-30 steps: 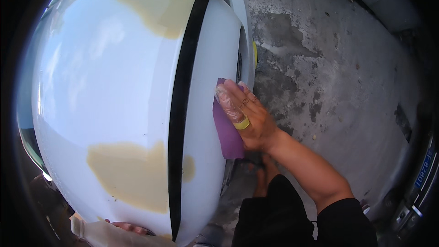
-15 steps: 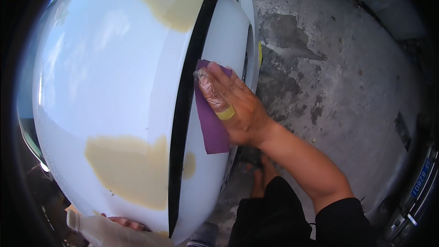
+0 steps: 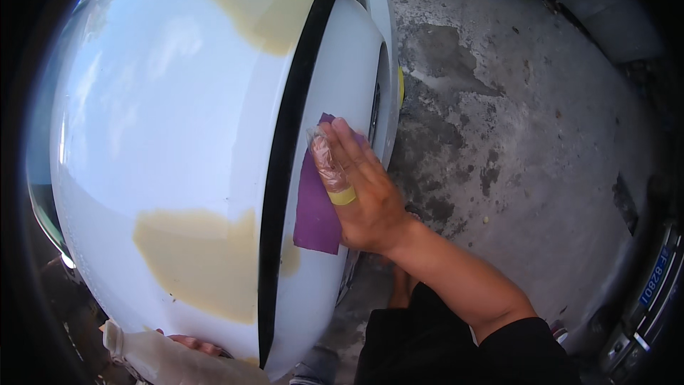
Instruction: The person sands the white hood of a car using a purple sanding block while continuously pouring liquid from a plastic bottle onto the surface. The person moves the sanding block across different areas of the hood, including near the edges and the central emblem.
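Paper [image 3: 313, 221] it was, purple, lying against the white panel [image 3: 349, 57] beside the black gap [image 3: 283, 135], and over it sat the right hand [image 3: 370, 203], open and flat, one finger in clear plastic [image 3: 325, 164] with yellow tape [image 3: 343, 197]! Down at lower left, fingers of the left hand [image 3: 196, 344] showed past a cloudy bottle [image 3: 171, 361]; whether they gripped it, I couldn't tell.

The sheet [image 3: 313, 221] lies on the bumper [image 3: 310, 314], under the right grip [image 3: 377, 207]. Left, across the gap [image 3: 285, 150], is the hood [image 3: 164, 157]; bottle [image 3: 178, 363] at its near end, left grip [image 3: 196, 344] just beyond. Floor [image 3: 527, 157] lies right.
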### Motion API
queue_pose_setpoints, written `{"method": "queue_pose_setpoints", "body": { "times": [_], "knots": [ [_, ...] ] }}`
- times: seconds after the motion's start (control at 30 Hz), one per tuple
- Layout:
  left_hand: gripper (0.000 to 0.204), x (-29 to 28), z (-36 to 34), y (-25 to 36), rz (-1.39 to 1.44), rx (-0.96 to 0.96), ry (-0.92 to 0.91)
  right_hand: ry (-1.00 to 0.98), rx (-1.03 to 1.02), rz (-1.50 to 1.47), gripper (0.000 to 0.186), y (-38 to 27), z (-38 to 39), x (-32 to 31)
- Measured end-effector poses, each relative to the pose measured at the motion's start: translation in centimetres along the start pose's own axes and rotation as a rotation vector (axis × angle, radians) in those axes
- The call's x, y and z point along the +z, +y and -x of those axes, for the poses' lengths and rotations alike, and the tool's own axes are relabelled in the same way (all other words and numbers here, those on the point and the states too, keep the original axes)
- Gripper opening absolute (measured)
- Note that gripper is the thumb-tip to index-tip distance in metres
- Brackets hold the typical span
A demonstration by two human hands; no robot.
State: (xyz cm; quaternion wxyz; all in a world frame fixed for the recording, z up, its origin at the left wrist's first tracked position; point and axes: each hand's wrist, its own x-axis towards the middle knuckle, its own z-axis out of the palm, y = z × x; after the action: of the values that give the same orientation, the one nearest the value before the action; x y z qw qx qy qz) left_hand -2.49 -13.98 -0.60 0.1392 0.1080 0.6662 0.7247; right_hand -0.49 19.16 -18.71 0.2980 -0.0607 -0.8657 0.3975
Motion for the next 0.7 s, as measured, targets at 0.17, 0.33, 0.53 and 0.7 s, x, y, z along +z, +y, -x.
{"method": "queue_pose_setpoints", "body": {
  "times": [0.17, 0.33, 0.53, 0.7],
  "knots": [
    [0.116, 1.5, -1.0, -0.2, -0.043, 0.065, -0.178, 0.037, 0.069, -0.055, 0.061, -1.0, 0.3, 0.7],
    [0.117, -2.8, -1.4, -0.5, 0.000, 0.071, -0.405, 0.055, 0.101, 0.017, 0.058, -1.1, -1.7, 0.8],
    [0.118, 1.0, -0.9, -0.2, -0.036, 0.051, -0.176, 0.011, 0.148, 0.075, 0.062, -3.7, 1.5, 1.4],
    [0.117, -4.2, 0.7, 0.1, 0.006, -0.099, 0.002, 0.088, 0.134, 0.091, 0.061, -1.1, -2.8, 1.3]
  ]
}}
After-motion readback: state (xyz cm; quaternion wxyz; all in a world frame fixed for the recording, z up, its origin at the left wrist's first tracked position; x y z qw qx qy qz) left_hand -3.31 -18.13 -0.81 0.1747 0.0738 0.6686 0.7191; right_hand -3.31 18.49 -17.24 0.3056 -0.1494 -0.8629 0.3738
